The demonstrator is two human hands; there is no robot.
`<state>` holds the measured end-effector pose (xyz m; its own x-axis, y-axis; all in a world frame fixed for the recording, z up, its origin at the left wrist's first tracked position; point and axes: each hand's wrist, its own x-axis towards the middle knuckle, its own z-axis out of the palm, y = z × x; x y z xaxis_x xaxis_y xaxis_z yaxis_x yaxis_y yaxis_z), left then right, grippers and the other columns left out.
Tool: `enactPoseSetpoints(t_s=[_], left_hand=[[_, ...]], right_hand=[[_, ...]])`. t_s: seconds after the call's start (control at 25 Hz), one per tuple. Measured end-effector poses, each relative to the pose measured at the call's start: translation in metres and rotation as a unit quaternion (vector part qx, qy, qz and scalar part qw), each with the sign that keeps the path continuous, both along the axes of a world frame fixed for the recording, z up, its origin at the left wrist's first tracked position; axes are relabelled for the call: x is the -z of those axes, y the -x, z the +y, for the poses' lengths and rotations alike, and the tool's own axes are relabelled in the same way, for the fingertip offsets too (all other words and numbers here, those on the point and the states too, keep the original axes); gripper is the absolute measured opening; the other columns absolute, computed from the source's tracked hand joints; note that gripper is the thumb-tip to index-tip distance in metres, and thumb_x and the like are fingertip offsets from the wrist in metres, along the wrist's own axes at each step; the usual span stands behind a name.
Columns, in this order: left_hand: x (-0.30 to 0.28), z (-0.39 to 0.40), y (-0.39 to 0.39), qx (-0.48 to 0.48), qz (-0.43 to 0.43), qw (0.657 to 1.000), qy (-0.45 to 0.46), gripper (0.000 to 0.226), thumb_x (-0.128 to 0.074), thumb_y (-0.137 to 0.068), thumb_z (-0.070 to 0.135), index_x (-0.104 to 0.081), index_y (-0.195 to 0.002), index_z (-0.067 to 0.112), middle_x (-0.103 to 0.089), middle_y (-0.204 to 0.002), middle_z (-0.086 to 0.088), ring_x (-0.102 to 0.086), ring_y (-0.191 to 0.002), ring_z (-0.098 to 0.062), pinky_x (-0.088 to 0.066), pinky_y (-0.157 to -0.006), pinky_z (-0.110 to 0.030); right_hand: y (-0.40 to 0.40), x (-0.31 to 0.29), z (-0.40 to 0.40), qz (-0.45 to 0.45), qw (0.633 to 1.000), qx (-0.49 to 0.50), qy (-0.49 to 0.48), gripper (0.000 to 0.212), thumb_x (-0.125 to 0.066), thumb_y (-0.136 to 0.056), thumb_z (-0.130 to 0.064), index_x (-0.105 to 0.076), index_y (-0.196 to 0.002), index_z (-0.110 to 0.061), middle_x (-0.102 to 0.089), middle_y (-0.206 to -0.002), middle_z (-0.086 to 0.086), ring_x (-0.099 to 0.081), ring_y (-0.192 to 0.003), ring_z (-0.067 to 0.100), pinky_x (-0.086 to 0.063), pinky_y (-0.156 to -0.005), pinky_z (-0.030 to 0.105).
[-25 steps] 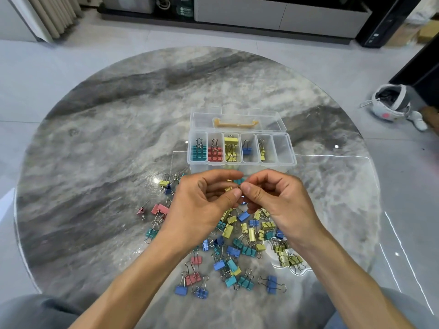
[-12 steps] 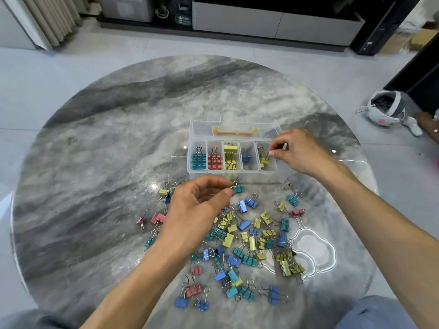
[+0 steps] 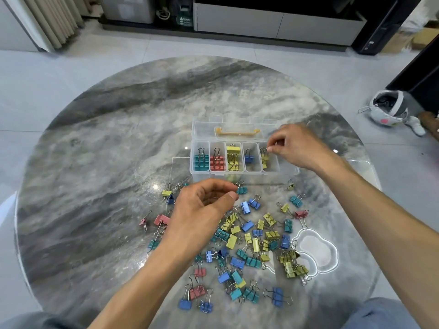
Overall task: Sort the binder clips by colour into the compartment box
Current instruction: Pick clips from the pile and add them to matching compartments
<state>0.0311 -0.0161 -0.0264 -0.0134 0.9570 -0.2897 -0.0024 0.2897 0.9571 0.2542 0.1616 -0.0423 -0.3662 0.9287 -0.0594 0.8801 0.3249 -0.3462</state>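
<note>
- Because most clips remain unsorted, a mixed heap of loose binder clips [image 3: 249, 241] lies nearest the person on the tabletop [image 3: 99, 176], within easy reach of both hands.
- Left hand [image 3: 202, 210] hovers over the heap's far edge, fingers curled, thumb meeting fingertips beside a teal clip [image 3: 241, 189]; whether it pinches anything, cannot tell.
- Hands well apart.
- Compartment box [image 3: 240, 160] stands just beyond the heap, lid open behind; teal, red, yellow, blue, then olive-yellow clips, one colour per compartment.
- Right hand [image 3: 297, 146] pinches a wire handle over the rightmost filled compartment, apparently depositing an olive-yellow clip [image 3: 264, 157].
</note>
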Motion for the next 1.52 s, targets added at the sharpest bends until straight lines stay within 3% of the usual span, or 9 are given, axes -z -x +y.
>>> enactPoseSetpoints(t_s=[0.12, 0.28, 0.52, 0.84, 1.0, 1.08, 1.28, 1.52], left_hand=[[0.0, 0.001, 0.0, 0.005, 0.002, 1.0, -0.002, 0.012, -0.07, -0.089, 0.011, -0.075, -0.093, 0.021, -0.076, -0.091, 0.004, -0.071, -0.088, -0.014, -0.051, -0.072, -0.02], [0.004, -0.001, -0.003, 0.012, 0.018, 1.0, 0.001, 0.013, -0.07, -0.089, 0.011, -0.074, -0.092, 0.022, -0.076, -0.091, 0.004, -0.071, -0.088, -0.014, -0.051, -0.074, -0.023], [0.002, 0.0, -0.003, 0.003, 0.019, 1.0, -0.002, 0.014, -0.069, -0.089, 0.007, -0.075, -0.09, 0.02, -0.076, -0.088, 0.001, -0.07, -0.083, -0.015, -0.051, -0.067, -0.016], [0.0, 0.0, -0.001, 0.002, 0.013, 1.0, -0.01, 0.013, -0.069, -0.089, 0.009, -0.075, -0.091, 0.02, -0.076, -0.089, 0.003, -0.071, -0.086, -0.016, -0.051, -0.068, -0.016], [-0.002, 0.0, 0.001, 0.0, 0.016, 1.0, -0.002, 0.013, -0.069, -0.089, 0.011, -0.075, -0.092, 0.022, -0.076, -0.091, 0.002, -0.07, -0.088, -0.014, -0.051, -0.072, -0.021], [-0.001, 0.0, 0.001, 0.002, 0.02, 1.0, 0.002, 0.013, -0.068, -0.089, 0.011, -0.075, -0.092, 0.022, -0.076, -0.091, 0.002, -0.071, -0.088, -0.014, -0.051, -0.072, -0.021], [-0.001, -0.002, -0.003, 0.004, 0.03, 1.0, -0.003, 0.014, -0.068, -0.089, 0.009, -0.075, -0.092, 0.021, -0.077, -0.09, 0.002, -0.071, -0.086, -0.014, -0.052, -0.067, -0.017], [0.0, 0.0, 0.0, 0.001, 0.027, 1.0, -0.007, 0.014, -0.068, -0.09, 0.01, -0.074, -0.092, 0.022, -0.077, -0.09, 0.003, -0.071, -0.087, -0.014, -0.05, -0.071, -0.022]], right_hand=[[-0.027, -0.022, -0.006, 0.143, 0.98, 0.113, -0.084, 0.006, -0.073, -0.086, -0.015, -0.075, -0.083, -0.021, -0.067, -0.076, -0.006, -0.057, -0.07, 0.008, -0.041, -0.065, 0.019], [-0.035, -0.02, -0.009, 0.037, 0.993, 0.113, -0.017, 0.006, -0.072, -0.088, -0.018, -0.076, -0.086, -0.022, -0.071, -0.084, -0.004, -0.06, -0.075, 0.01, -0.037, -0.062, 0.017], [-0.023, -0.001, -0.001, -0.01, 0.997, 0.076, -0.001, 0.006, -0.07, -0.09, -0.018, -0.076, -0.088, -0.016, -0.073, -0.088, 0.001, -0.062, -0.077, 0.014, -0.042, -0.074, 0.024], [-0.045, -0.005, -0.055, 0.175, 0.965, 0.193, -0.034, 0.01, -0.068, -0.091, -0.019, -0.073, -0.088, -0.027, -0.066, -0.078, -0.015, -0.057, -0.071, -0.001, -0.039, -0.062, 0.017], [-0.061, 0.004, -0.092, 0.139, 0.964, 0.225, 0.029, 0.008, -0.073, -0.086, -0.02, -0.073, -0.08, -0.026, -0.069, -0.074, -0.005, -0.065, -0.073, 0.016, -0.049, -0.067, 0.028], [-0.061, 0.013, -0.095, 0.105, 0.968, 0.224, 0.035, 0.006, -0.076, -0.083, -0.023, -0.071, -0.081, -0.026, -0.069, -0.076, -0.007, -0.064, -0.074, 0.016, -0.049, -0.07, 0.03], [-0.048, 0.046, -0.088, 0.026, 0.971, 0.21, 0.114, 0.023, -0.08, -0.079, -0.034, -0.066, -0.097, -0.03, -0.064, -0.083, -0.01, -0.062, -0.081, 0.015, -0.044, -0.069, 0.028], [-0.043, 0.049, -0.085, 0.032, 0.971, 0.217, 0.095, 0.009, -0.075, -0.085, -0.031, -0.069, -0.079, -0.029, -0.069, -0.083, -0.01, -0.065, -0.078, 0.012, -0.043, -0.062, 0.024]])
